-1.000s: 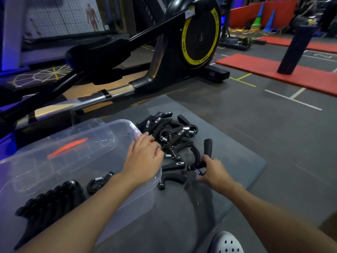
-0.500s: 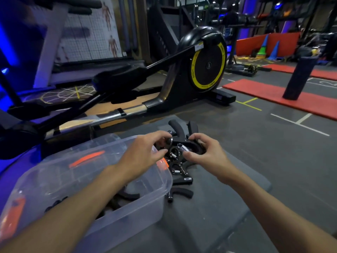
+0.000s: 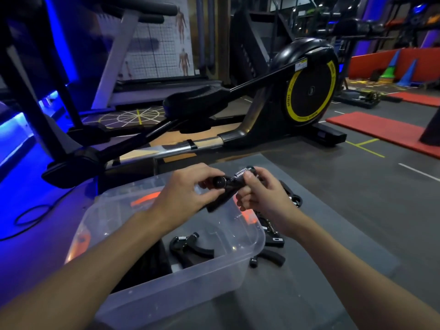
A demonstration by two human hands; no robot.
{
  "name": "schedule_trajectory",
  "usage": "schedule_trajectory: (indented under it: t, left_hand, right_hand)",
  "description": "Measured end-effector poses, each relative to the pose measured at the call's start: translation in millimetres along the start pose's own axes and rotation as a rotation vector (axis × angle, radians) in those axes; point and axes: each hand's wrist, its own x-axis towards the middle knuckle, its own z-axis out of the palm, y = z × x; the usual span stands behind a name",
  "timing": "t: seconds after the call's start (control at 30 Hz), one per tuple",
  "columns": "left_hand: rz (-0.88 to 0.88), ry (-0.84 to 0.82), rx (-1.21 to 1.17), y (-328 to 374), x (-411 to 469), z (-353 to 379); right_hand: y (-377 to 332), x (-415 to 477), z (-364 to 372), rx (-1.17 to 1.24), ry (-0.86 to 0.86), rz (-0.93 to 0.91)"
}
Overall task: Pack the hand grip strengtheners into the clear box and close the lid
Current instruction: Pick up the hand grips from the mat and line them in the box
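A black elliptical trainer (image 3: 309, 91) with a yellow-ringed flywheel stretched across the gym floor behind the work area, and red mats (image 3: 381, 132) lay well apart to the right. Nearer the person, a grey floor mat (image 3: 321, 246) carried the clear box (image 3: 190, 289), which stood open at the top, with orange parts (image 3: 145, 198) showing through its cloudy walls. Both forearms reached over the box. The left hand (image 3: 188, 196) and right hand (image 3: 269, 203) were close together above the box's far right corner, both clamped on one black hand grip strengthener (image 3: 226, 192): the left hand's fingers and thumb pinched its round knob end, while the right hand's curled fingers held it near the metal spring, and one handle slanted down between the hands. Inside the box, another grip strengthener (image 3: 190, 246) lay on the bottom with its spring towards the left, beside a dark mass (image 3: 147, 263) too shadowed to make out. On the mat just right of the box lay a small heap of loose strengtheners (image 3: 273, 236), partly hidden by the right wrist, and a single one (image 3: 270, 257) lay near the box's right corner.
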Motion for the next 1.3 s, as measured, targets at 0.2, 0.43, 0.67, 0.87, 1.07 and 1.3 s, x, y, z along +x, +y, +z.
schedule_trajectory:
  t: [0.2, 0.43, 0.67, 0.87, 1.07, 1.3]
  left_hand:
    - [-0.359, 0.222, -0.161, -19, -9, 6]
    - [-0.499, 0.231, -0.226, -48, -11, 16]
    - [-0.507, 0.083, -0.252, -67, -10, 31]
    - [-0.704, -0.048, -0.083, -152, -37, 64]
    - [-0.787, -0.379, 0.238, -201, -63, 103]
    - [-0.727, -0.587, 0.408, -214, -60, 124]
  right_hand:
    - [23, 8, 19, -0.520, -0.087, -0.107]
    - [37, 16, 29, -0.652, -0.339, -0.047]
    - [43, 33, 20, -0.770, -0.385, 0.023]
    - [46, 40, 12, -0.999, -0.454, 0.001]
    - [61, 43, -3, -1.241, -0.431, -0.077]
    - [73, 42, -8, -1.274, -0.390, -0.153]
